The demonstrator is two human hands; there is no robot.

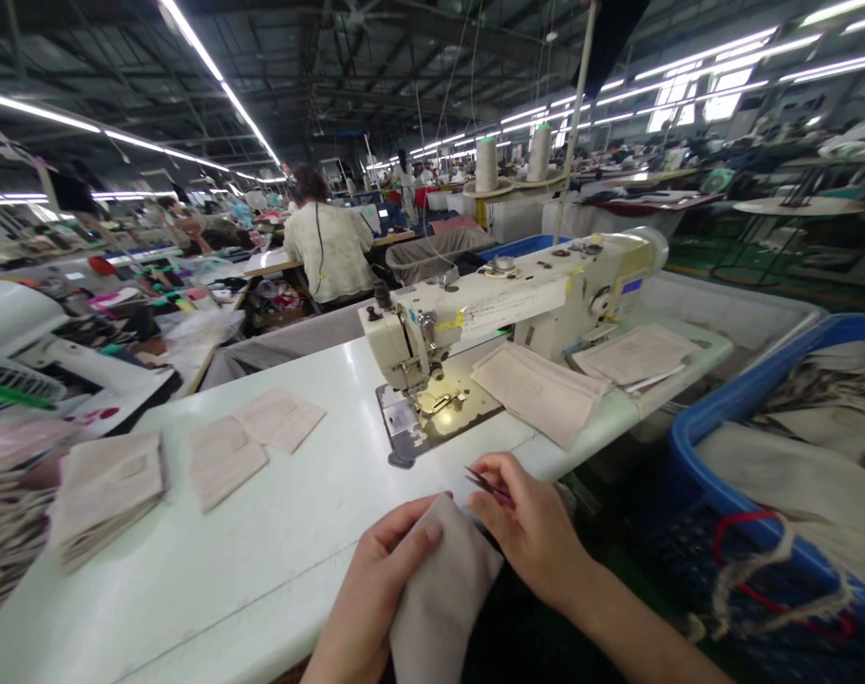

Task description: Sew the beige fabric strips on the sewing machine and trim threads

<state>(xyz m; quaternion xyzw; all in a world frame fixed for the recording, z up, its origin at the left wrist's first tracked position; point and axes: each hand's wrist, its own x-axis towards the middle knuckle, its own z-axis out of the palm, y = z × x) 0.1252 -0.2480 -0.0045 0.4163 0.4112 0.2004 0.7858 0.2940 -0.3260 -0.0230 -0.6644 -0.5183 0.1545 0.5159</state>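
My left hand (pixel 396 560) pinches a beige fabric piece (pixel 442 589) near its top corner, thumb lying over the cloth. The piece hangs down over the table's front edge. In my right hand (pixel 524 522) is a small pair of thread snips (pixel 483 483), its dark pointed blades showing past the fingers, just right of the fabric's corner. Beyond both hands stands a white sewing machine (pixel 489 304), its needle area over a shiny metal plate (pixel 467 404). A stack of beige fabric pieces (pixel 538 385) lies right of the needle.
Two beige pieces (pixel 225 461) overlap on the pale table (pixel 296 532), left of the machine. A folded stack (pixel 108 489) sits farther left. At right stands a blue basket (pixel 681 437) with fabric inside. Another stack (pixel 635 353) rests by the machine's right end. A person (pixel 325 237) sits ahead.
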